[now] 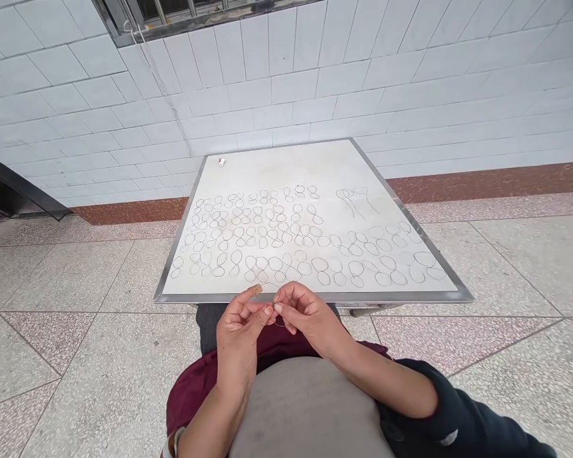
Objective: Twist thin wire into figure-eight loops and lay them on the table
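My left hand and my right hand meet just in front of the table's near edge, thumbs and fingertips pinched together on a thin dark wire. Part of the wire curves above the fingers and part below them; its full shape is partly hidden by the hands. A tan wrap covers one fingertip of my left hand. On the white table, several thin wire figure-eight loops lie in rows. Longer wire pieces with loose ends rest at the back right of the rows.
A small red and white object sits near the table's back left corner. The table's metal rim runs close to both hands. Behind stands a tiled wall with a barred window and a hanging white cord.
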The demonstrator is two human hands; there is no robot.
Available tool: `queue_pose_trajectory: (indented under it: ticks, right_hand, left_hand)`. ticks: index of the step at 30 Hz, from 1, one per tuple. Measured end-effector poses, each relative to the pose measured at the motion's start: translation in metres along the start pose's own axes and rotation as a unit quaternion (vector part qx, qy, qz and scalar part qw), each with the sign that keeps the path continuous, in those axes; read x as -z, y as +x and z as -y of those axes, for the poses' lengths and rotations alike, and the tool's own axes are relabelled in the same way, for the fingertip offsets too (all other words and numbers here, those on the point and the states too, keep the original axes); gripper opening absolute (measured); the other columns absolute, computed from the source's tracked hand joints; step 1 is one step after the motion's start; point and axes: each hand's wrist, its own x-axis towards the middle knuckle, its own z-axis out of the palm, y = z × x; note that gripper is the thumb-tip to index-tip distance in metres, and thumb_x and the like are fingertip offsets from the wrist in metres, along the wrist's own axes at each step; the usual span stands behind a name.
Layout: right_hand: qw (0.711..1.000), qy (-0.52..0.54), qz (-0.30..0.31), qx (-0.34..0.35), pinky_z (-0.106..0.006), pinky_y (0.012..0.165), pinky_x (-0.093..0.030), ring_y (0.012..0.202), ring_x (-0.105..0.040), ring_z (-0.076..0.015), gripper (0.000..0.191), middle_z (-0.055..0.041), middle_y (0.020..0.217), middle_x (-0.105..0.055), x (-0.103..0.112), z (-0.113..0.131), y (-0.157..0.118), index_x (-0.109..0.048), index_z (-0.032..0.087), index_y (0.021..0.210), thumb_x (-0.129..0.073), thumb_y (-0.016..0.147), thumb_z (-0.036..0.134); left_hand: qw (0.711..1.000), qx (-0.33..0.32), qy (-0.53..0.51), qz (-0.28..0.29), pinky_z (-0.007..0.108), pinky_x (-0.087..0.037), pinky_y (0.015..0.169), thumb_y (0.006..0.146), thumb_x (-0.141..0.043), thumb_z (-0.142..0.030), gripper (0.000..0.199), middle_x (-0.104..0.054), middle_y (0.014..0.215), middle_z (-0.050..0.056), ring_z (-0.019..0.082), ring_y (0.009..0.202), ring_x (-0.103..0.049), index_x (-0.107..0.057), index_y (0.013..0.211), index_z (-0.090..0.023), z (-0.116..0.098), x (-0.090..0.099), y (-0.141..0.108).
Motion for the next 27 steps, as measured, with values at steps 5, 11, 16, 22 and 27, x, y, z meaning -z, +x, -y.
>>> queue_pose_trajectory:
  ticks: [5,11,16,22,27]
  right_hand:
    - [1.0,-0.014,-0.023,0.017,-0.021,0.048,-0.036,0.052,-0.041,-0.0079,0.022,0.0055,0.065,-0.05,-0.0005,0.0006,-0.0004,-0.056,0.021,0.084,-0.068,0.082,0.039]
    - [0.998,-0.045,-0.042,0.016,-0.022,0.049,-0.038,0.056,-0.042,-0.01,0.027,0.0044,0.066,-0.048,-0.0019,0.0012,-0.0006,-0.056,0.021,0.083,-0.069,0.079,0.044]
    - [0.998,-0.043,-0.028,0.032,-0.023,0.053,-0.038,0.061,-0.045,-0.0111,0.027,0.0033,0.066,-0.051,-0.003,0.0001,-0.0007,-0.055,0.021,0.08,-0.069,0.08,0.043]
    - [0.998,-0.035,0.031,0.042,-0.024,0.061,-0.04,0.066,-0.05,-0.0108,0.022,0.0033,0.071,-0.054,-0.0013,-0.0018,0.002,-0.053,0.02,0.082,-0.064,0.086,0.039]
    - [0.993,-0.089,0.066,0.028,-0.025,0.064,-0.042,0.068,-0.05,-0.0103,0.02,0.0024,0.076,-0.054,0.0034,0.0053,0.0017,-0.056,0.019,0.091,-0.059,0.089,0.039]
  left_hand:
    - [1.0,-0.005,-0.009,-0.009,0.031,-0.051,0.088,0.073,-0.077,-0.023,0.041,-0.074,0.08,0.0,0.013,0.082,-0.067,-0.065,0.112,-0.02,0.0034,-0.0027,-0.0033]
    - [1.0,-0.003,-0.026,-0.013,0.032,-0.05,0.089,0.074,-0.076,-0.021,0.039,-0.075,0.085,0.0,0.013,0.084,-0.067,-0.065,0.112,-0.02,0.006,-0.0039,-0.0081]
    - [0.998,-0.003,-0.058,-0.023,0.031,-0.05,0.085,0.074,-0.076,-0.021,0.036,-0.074,0.079,-0.001,0.013,0.079,-0.067,-0.065,0.108,-0.02,0.0082,-0.0053,-0.0063]
    - [0.994,0.004,-0.101,-0.036,0.028,-0.049,0.081,0.071,-0.078,-0.021,0.037,-0.066,0.072,-0.003,0.01,0.071,-0.062,-0.066,0.106,-0.018,0.0092,-0.0042,-0.0039]
    - [0.999,-0.009,-0.045,-0.023,0.024,-0.047,0.072,0.075,-0.075,-0.024,0.044,-0.059,0.071,-0.004,0.008,0.064,-0.055,-0.061,0.116,-0.02,0.0109,0.0013,-0.0042]
